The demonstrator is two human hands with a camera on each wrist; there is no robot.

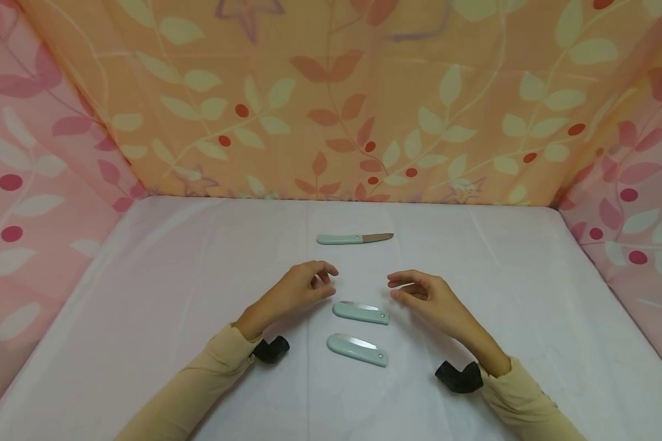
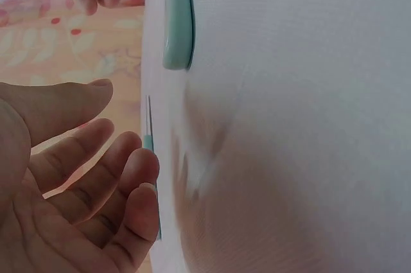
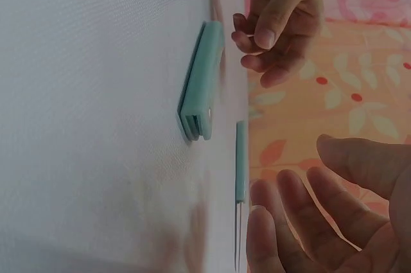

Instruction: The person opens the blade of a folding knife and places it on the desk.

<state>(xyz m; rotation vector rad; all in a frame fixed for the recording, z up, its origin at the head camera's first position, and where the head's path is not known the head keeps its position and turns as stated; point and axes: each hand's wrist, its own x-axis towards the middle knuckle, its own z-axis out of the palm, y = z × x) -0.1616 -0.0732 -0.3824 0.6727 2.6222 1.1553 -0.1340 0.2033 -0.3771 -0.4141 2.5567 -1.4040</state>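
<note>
Three pale green folding knives lie in a column on the white-covered table. The farthest knife (image 1: pixel 339 239) is unfolded, its blade pointing right in the head view. Closer in are two folded ones, a middle knife (image 1: pixel 360 313) and a near knife (image 1: pixel 355 352), each with a strip of blade showing along its handle. My left hand (image 1: pixel 303 286) hovers left of the middle knife, fingers loosely bent and holding nothing. Opposite it, my right hand (image 1: pixel 427 298) is held the same way, with nothing in it. The right wrist view shows the middle knife (image 3: pixel 204 80) end-on, apart from both hands.
White cloth (image 1: pixel 198 257) covers the table. An orange leaf-patterned curtain (image 1: pixel 331 122) hangs along the back edge, with pink patterned cloth (image 1: pixel 27 184) at the left and right sides. Black wrist devices (image 1: pixel 273 350) are strapped at both sleeves.
</note>
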